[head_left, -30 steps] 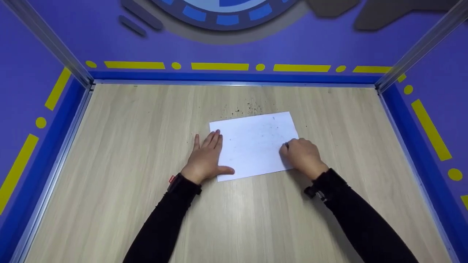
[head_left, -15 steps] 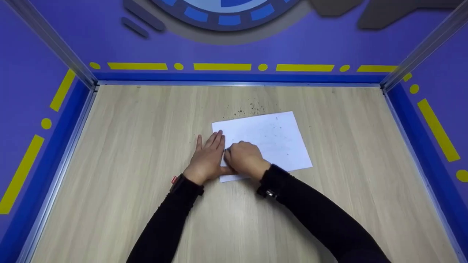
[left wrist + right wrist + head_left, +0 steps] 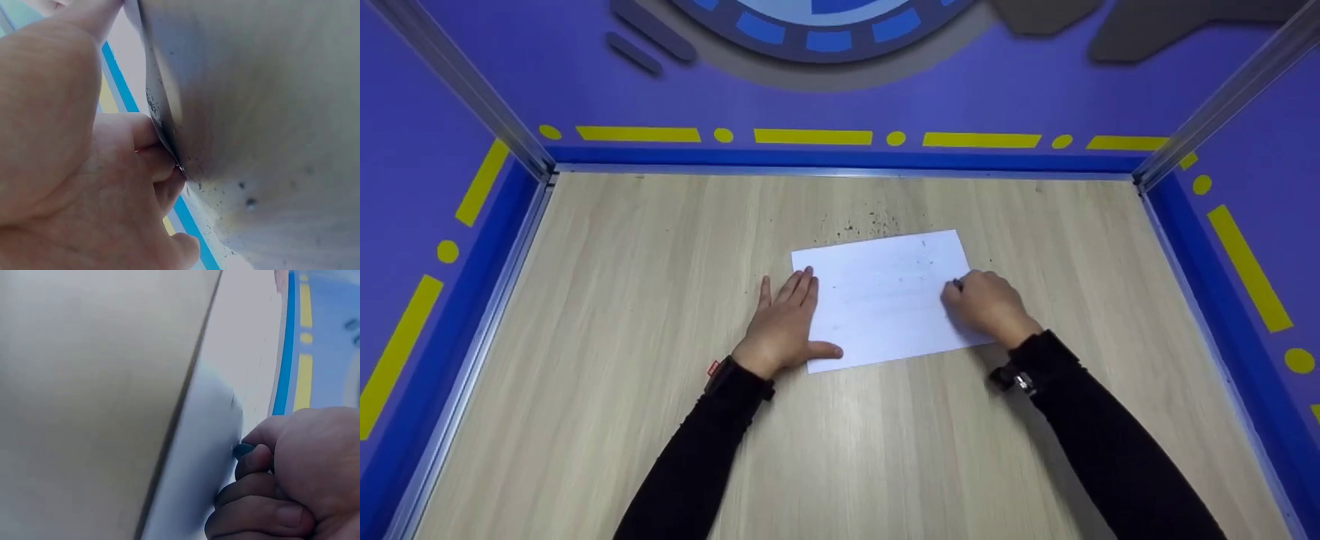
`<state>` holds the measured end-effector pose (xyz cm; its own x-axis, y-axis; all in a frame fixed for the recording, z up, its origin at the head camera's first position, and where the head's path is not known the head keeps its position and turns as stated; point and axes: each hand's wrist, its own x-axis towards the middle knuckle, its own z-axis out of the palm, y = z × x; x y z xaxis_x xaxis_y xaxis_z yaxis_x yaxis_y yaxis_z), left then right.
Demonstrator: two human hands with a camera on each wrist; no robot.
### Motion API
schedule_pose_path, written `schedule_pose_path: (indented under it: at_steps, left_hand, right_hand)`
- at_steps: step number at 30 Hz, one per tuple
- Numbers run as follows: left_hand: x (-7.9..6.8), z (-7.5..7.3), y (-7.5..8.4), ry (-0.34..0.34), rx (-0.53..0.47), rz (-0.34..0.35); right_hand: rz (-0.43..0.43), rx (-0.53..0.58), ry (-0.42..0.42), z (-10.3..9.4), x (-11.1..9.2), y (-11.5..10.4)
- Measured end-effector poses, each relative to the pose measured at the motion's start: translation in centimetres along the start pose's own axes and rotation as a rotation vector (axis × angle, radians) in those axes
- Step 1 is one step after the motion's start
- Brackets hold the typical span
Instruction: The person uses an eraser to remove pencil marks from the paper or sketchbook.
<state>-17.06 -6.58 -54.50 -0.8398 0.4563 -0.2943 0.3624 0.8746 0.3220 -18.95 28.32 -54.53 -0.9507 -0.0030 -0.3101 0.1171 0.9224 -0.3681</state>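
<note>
A white sheet of paper (image 3: 885, 315) lies slightly turned on the table, with faint grey smudges and dark crumbs on it. My left hand (image 3: 784, 322) rests spread on its left edge, fingers straight and thumb out over the lower corner. Near the right edge, my right hand (image 3: 986, 304) is curled and grips a small dark eraser (image 3: 958, 284) against the paper. Only a dark teal end of the eraser (image 3: 243, 450) shows between thumb and fingers in the right wrist view; the rest is hidden in the fist.
Dark crumbs (image 3: 874, 223) are scattered on the wooden table (image 3: 660, 247) just behind the paper. Blue-purple panels with yellow dashes (image 3: 813, 136) and metal rails enclose the table at the back and both sides.
My right hand swept left across the paper to beside the left hand, then back to the right edge, a little higher than before. The left hand stays in place on the paper.
</note>
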Motion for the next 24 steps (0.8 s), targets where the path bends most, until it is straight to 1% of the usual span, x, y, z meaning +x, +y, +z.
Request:
schedule_pose_path:
  at_steps: [2, 4, 5, 7, 9, 11, 13, 16, 18, 19, 21, 22, 24]
  left_hand:
    - [0.0, 0.1, 0.0, 0.001, -0.009, 0.000]
    - [0.0, 0.1, -0.1, -0.001, -0.011, 0.000]
    - [0.0, 0.1, -0.1, -0.004, -0.009, -0.001]
    - [0.0, 0.1, -0.1, -0.007, -0.002, -0.003]
    - [-0.1, 0.0, -0.1, -0.005, 0.007, -0.006]
    - [-0.2, -0.1, -0.1, 0.004, 0.011, -0.003]
    - [-0.3, -0.2, 0.0, 0.017, 0.010, 0.004]
    - [-0.3, -0.1, 0.1, 0.032, 0.013, 0.014]
    - [-0.2, -0.1, 0.2, 0.040, 0.015, 0.018]
    - [-0.2, 0.0, 0.2, 0.038, 0.018, 0.018]
    - [-0.2, 0.0, 0.1, 0.037, 0.021, 0.019]
    - [-0.1, 0.0, 0.1, 0.034, 0.020, 0.017]
    - [-0.2, -0.1, 0.0, 0.025, 0.021, 0.011]
  right_hand:
    - [0.012, -0.021, 0.003, -0.4, 0.1, 0.6]
    - [0.010, -0.037, 0.015, -0.4, 0.0, 0.6]
    - [0.006, -0.036, 0.023, -0.3, -0.1, 0.3]
    - [-0.014, -0.023, 0.046, 0.4, -0.3, -0.9]
    - [-0.051, 0.002, 0.064, 1.3, -0.5, -3.1]
    - [-0.092, 0.010, 0.062, 2.5, -0.6, -6.1]
    - [-0.146, -0.011, 0.034, 3.7, -0.6, -9.3]
    - [-0.223, -0.071, -0.039, 5.4, -0.4, -13.6]
    - [-0.254, -0.103, -0.056, 6.3, -0.3, -15.4]
    - [-0.257, -0.116, -0.057, 6.7, -0.2, -16.1]
    - [-0.250, -0.129, -0.042, 7.1, 0.0, -16.4]
    - [-0.239, -0.129, -0.030, 7.0, 0.2, -16.2]
    - [-0.215, -0.116, -0.011, 6.5, 0.8, -15.1]
